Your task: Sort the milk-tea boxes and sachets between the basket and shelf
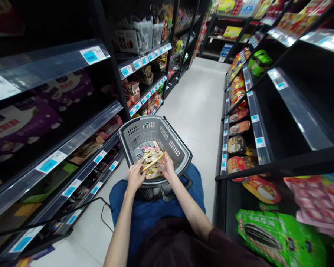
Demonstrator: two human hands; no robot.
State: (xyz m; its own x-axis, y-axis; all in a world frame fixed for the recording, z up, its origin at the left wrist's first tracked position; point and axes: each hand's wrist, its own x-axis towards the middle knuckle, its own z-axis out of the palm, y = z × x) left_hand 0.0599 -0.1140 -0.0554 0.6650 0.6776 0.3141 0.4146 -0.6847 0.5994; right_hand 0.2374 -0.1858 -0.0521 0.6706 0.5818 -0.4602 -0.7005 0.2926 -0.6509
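A grey plastic shopping basket [179, 131] stands on the floor between my knees. Several small snack packets [153, 172] lie in a loose pile on its bottom. Over that pile, a thin yellow packet [153, 162] is held slanting between my two hands. My left hand [136, 176] pinches its lower left end, and my right hand [167, 166] grips its upper right end. The print on this packet is too small to read. The basket's dark handle [167, 194] hangs down at the near side.
Shelves with price tags [48, 163] line the left, holding purple packs [16, 124] and boxes. On the right, shelves hold instant food bowls [236, 144], a green bag [278, 237] and a pink bag [314, 200]. A black cable [80, 205] runs at the left. The pale aisle floor [193, 104] leads ahead to a far shelf.
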